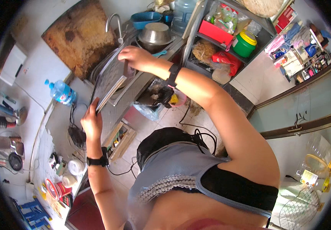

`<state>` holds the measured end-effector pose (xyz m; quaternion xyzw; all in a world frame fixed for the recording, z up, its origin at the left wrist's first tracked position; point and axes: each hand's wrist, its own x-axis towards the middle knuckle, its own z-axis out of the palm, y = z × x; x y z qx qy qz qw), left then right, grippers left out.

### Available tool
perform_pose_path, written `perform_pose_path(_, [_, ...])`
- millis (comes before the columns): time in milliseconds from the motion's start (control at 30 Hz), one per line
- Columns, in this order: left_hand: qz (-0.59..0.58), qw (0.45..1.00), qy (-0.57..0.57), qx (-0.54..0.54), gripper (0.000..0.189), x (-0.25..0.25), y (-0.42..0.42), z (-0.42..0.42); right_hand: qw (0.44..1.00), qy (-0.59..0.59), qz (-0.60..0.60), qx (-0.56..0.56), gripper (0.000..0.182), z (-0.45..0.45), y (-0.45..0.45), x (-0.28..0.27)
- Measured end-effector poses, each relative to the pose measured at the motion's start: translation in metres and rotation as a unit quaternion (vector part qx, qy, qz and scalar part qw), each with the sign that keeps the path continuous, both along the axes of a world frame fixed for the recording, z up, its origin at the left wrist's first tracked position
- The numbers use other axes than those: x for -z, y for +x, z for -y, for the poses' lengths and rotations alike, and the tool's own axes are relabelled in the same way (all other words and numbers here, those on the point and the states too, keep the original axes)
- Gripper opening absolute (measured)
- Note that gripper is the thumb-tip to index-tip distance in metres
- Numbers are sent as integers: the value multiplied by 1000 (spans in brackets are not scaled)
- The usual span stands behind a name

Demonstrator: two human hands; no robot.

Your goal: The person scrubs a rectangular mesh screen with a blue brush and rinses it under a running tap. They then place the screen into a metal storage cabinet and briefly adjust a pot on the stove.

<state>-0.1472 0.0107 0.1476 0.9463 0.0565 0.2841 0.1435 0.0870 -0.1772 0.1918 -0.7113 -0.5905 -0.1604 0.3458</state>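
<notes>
Between my two hands a flat rectangular panel with bright metal edges [109,76] is held tilted over the sink area. At its near left end, my left hand [92,122] grips the rim. My right hand [136,59] closes over its far end, where a dark brown edge shows beneath the fingers. Whether it is a shallow tray or a framed sheet, I cannot tell. The sink [116,99] is largely hidden under it. A curved metal faucet [115,24] rises just beyond my right hand.
A steel basin [154,33] and a blue plastic basin [146,19] stand past the faucet. A stained board [77,38] leans on the wall. Blue plastic bottles [62,92] stand left of the panel. Below the counter hangs a black waste bag [157,92]. Loaded shelves [191,51] stand right.
</notes>
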Motion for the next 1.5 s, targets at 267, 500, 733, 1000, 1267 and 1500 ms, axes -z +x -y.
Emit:
perform_pose_path(267, [44,993,-90,-63,26,-32,20,21,991,118,54,39,46,15,8,-32])
perform_pose_path(500, [110,867,-473,110,24,-18,40,33,960,-8,48,274,68,116,30,20])
perform_pose_path(733, [129,734,-657,119,25,-22,69,58,834,-101,-290,458,76,207,46,103])
perform_pose_path(1000, [58,563,-814,132,15,21,95,63,633,170,-726,206,95,248,18,109])
perform_pose_path(1267, [2,541,-829,142,29,25,111,82,541,333,-771,47,90,261,18,87])
perform_pose_path(1500, [-41,494,-849,183,28,32,129,116,549,350,-755,77,58,288,5,88])
